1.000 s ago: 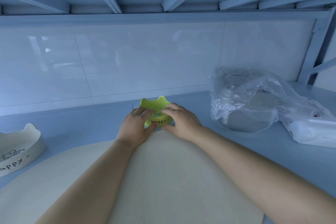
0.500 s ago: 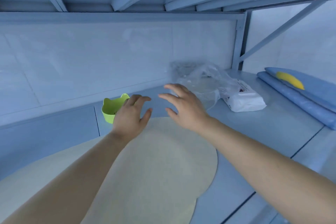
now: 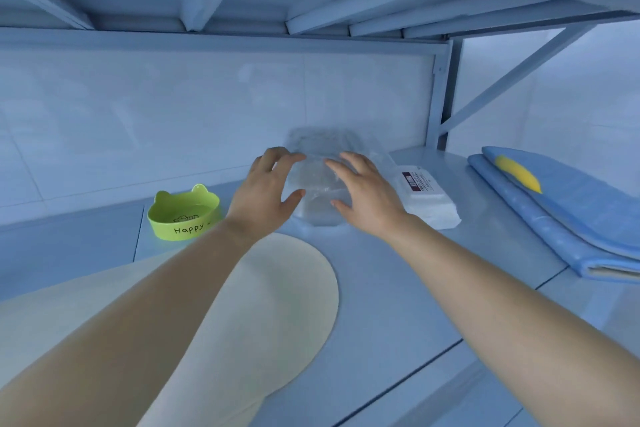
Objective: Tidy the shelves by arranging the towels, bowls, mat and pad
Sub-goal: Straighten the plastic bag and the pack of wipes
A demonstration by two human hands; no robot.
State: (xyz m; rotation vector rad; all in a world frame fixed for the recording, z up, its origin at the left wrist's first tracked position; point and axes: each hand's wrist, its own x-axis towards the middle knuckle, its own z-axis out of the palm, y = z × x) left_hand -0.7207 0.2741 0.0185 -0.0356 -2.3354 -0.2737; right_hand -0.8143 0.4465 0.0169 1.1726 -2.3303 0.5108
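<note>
Two spread hands reach in: your left hand and right hand flank the crinkled clear plastic bag at the back of the pale blue metal shelf. Fingers are straight, gripping nothing; contact with the film is unclear. Cupping both sides probably suits loose, slippery film. The lime-green cat-eared bowl sits near the left, and the round cream mat lies under your left forearm. A white wrapped towel pack crowds the bag's right side, while the folded blue pad lies well apart.
</note>
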